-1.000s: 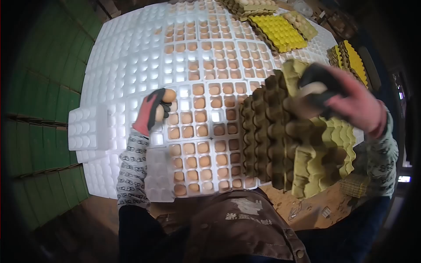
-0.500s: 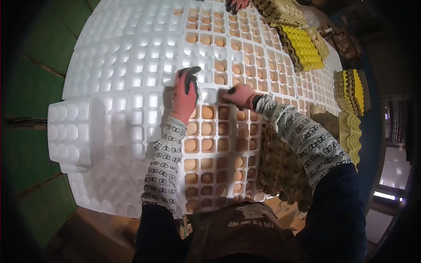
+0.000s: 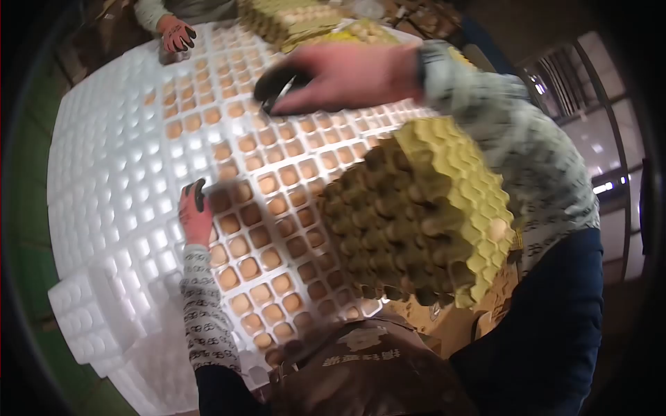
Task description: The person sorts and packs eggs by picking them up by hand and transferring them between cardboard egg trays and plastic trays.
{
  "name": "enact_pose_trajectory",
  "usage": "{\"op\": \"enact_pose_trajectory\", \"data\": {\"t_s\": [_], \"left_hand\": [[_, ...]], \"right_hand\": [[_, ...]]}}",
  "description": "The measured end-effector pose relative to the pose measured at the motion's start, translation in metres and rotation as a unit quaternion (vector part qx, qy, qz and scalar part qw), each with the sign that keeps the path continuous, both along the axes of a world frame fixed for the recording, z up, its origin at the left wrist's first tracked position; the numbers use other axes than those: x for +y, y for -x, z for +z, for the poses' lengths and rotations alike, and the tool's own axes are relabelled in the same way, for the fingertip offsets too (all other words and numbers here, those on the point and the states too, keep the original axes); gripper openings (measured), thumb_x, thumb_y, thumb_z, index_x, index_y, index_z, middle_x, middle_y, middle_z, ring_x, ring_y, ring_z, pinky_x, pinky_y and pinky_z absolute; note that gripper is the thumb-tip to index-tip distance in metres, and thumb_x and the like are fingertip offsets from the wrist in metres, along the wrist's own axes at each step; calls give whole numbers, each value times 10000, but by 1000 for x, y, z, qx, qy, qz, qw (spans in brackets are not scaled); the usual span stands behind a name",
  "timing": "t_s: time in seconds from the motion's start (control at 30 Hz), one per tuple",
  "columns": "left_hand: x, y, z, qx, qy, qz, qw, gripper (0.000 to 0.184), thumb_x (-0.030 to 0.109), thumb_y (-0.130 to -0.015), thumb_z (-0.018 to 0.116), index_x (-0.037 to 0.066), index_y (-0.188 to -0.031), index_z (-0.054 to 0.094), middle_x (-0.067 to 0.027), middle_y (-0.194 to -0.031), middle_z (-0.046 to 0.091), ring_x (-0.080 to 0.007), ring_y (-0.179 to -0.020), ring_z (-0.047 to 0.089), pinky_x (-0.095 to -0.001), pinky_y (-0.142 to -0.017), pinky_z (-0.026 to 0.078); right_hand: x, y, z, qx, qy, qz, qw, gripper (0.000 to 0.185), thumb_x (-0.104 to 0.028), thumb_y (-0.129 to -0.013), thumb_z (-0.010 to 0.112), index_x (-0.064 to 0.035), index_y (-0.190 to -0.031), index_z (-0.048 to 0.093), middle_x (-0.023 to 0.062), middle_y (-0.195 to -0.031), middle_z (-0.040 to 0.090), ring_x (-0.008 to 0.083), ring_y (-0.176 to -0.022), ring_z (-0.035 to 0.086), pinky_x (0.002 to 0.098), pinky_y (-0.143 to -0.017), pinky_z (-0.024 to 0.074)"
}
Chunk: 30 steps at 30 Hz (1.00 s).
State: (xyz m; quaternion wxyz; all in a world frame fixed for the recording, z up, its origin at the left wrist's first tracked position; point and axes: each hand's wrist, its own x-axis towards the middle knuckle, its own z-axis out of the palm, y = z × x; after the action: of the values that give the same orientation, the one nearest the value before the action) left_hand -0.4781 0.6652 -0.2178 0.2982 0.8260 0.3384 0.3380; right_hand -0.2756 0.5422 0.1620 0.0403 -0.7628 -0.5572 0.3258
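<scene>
My left hand [image 3: 195, 213], in a pink glove with dark fingertips, rests at the left edge of a white foam egg tray [image 3: 244, 253]. Its fingers are slightly apart and hold nothing visible. Brown eggs [image 3: 239, 246] sit in the tray's cells beside it. My right hand [image 3: 333, 80], gloved alike and blurred by motion, is raised over the filled foam trays. A narrow gap shows between its thumb and fingers, with no egg visible in it. Below and right of that hand stands a tilted stack of pulp egg trays [image 3: 409, 215]; an egg [image 3: 498, 230] lies on its yellowish side.
Unfilled white foam trays [image 3: 104, 166] cover the left of the surface. A small foam piece [image 3: 73, 315] lies at the lower left. Across the table is another person's gloved hand [image 3: 177, 33]. More pulp trays with eggs [image 3: 291, 21] are stacked at the back.
The view has swung to the right. My right hand has lifted from the foam tray and moved up and right. My left hand remains by the tray. The co-worker's sleeve has come into view.
</scene>
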Motion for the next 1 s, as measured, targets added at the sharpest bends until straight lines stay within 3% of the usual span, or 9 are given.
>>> {"op": "enact_pose_trajectory", "data": {"t_s": [0.13, 0.27, 0.3, 0.43, 0.63, 0.73, 0.83, 0.9, 1.0], "left_hand": [[-17, -2, 16, -86, 53, -20, 995, 345, 51, -867, 580, 72, -1212, 582, -111, -1132, 601, -274, -1036, 600, -356, -910, 479], [-115, -7, 95, -136, 89, -97, 982, 497, 66, -858, 610, 31, -1330, 457, -154, -1233, 579, -277, -1153, 572, -358, -973, 454], [-121, -6, 105, -153, 114, -95, 977, 533, 75, -851, 623, 9, -1346, 439, -170, -1247, 574, -282, -1170, 560, -354, -987, 441], [-216, -11, 210, -75, 304, -368, 876, 791, 27, -739, 669, -22, -1441, 309, -205, -1278, 531, -293, -1187, 535, -378, -1002, 417], [-306, -48, 291, 134, 158, -243, 948, 985, 245, -712, 800, 28, -1479, 223, -242, -1215, 578, -404, -998, 627, -422, -818, 520], [-329, -58, 316, 227, 232, -101, 941, 940, 204, -701, 789, -17, -1449, 265, -226, -1133, 622, -332, -1005, 642, -372, -824, 513], [-339, -62, 305, 123, 236, -57, 962, 872, 60, -684, 672, 83, -1482, 324, 5, -678, 438, -105, -576, 376, -260, -533, 355], [-353, -65, 335, 214, 136, -1, 967, 693, 66, -748, 706, 113, -1398, 470, -73, -813, 588, -154, -639, 518, -302, -625, 472], [-358, -81, 370, 200, 86, 42, 975, 579, 12, -742, 639, 27, -1313, 545, -35, -904, 572, -112, -709, 471, -257, -658, 443]], "right_hand": [[-177, -93, 72, -2, -273, -148, 950, 408, -255, -913, 668, -51, -1257, 592, 33, -1025, 677, 84, -822, 619, 206, -727, 511], [-318, -73, 72, -130, -2, 3, 991, 611, -79, -735, 770, -97, -1310, 564, 71, -1227, 614, 164, -1063, 601, 324, -905, 496], [-309, -61, 79, 19, 105, -227, 968, 694, -111, -708, 791, -118, -1348, 520, 99, -1286, 577, 224, -1142, 585, 369, -954, 477], [-363, -60, 12, -171, 0, 17, 985, 753, -211, -651, 817, -125, -1321, 484, 110, -1263, 547, 335, -1046, 599, 392, -857, 502], [-391, -119, -3, 37, -212, 47, 976, 660, -206, -708, 797, -62, -1282, 505, 91, -1170, 601, 269, -1005, 633, 368, -833, 512], [-408, -169, -17, 271, -378, -107, 878, 604, -214, -809, 751, 15, -1300, 485, 100, -1159, 607, 184, -1029, 611, 292, -872, 501], [-398, -250, -54, 408, -456, -304, 730, 499, -150, -878, 664, 1, -1312, 471, 100, -1160, 605, 193, -1012, 618, 286, -836, 510], [-382, -317, -114, 471, -477, -360, 649, 428, -58, -946, 555, -2, -1349, 425, 100, -1113, 618, 196, -1031, 629, 274, -817, 511], [-360, -396, -219, 250, -377, -274, 849, 431, -55, -958, 551, 36, -1348, 393, 155, -1176, 606, 196, -1007, 631, 288, -853, 522]]}}
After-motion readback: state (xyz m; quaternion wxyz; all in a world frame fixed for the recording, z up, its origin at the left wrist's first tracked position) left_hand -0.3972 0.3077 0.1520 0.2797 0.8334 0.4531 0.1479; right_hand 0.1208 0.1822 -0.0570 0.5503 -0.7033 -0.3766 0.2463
